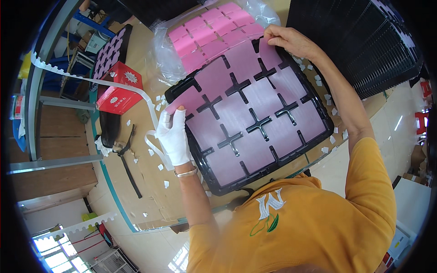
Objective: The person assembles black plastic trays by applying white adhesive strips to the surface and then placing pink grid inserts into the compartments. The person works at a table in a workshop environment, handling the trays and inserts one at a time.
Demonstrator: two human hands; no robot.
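Note:
A pink die-cut sheet (236,120) with cross-shaped cutouts lies over a black plastic tray (324,119), whose raised cross-shaped ribs show through the cutouts. My left hand (174,139), in a white glove with a bare fingertip showing, pinches the sheet's far left corner. At the far right corner, my bare right hand (291,42) grips the sheet between thumb and fingers, lifting that edge a little off the tray. Just beyond the tray rests a stack of brighter pink sheets (214,29) in clear plastic wrap (166,52).
A red box (120,88) and a sheet-filled black tray (110,55) stand at left. A notched white strip (120,85) trails from a metal rack (36,91) toward my left hand. Stacked black trays (355,45) rise at far right. White scraps and a black strap (130,175) litter the table.

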